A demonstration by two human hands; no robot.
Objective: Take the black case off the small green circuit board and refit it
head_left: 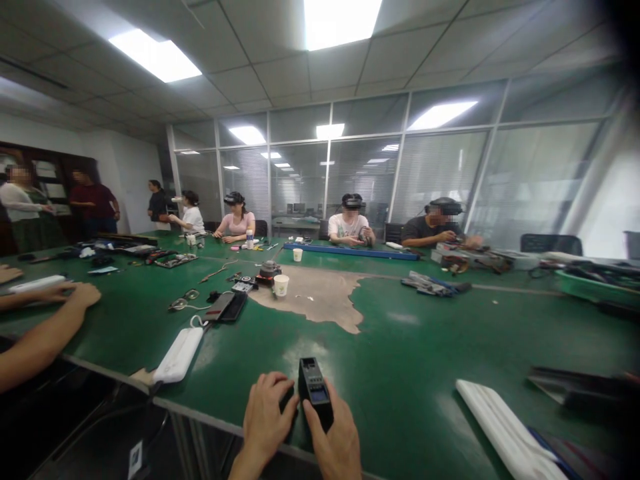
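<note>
The black device (316,393) is held in the right hand (341,435); whether anything is gripped by the curled left hand (267,412) cannot be told. The device is best kept steady over the worktop (400,393).

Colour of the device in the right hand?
The device in the right hand is mostly black; best seen in the head view, the only one.

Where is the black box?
The black box is low in the middle of the head view, held in the right hand, just right of the left hand.
</note>
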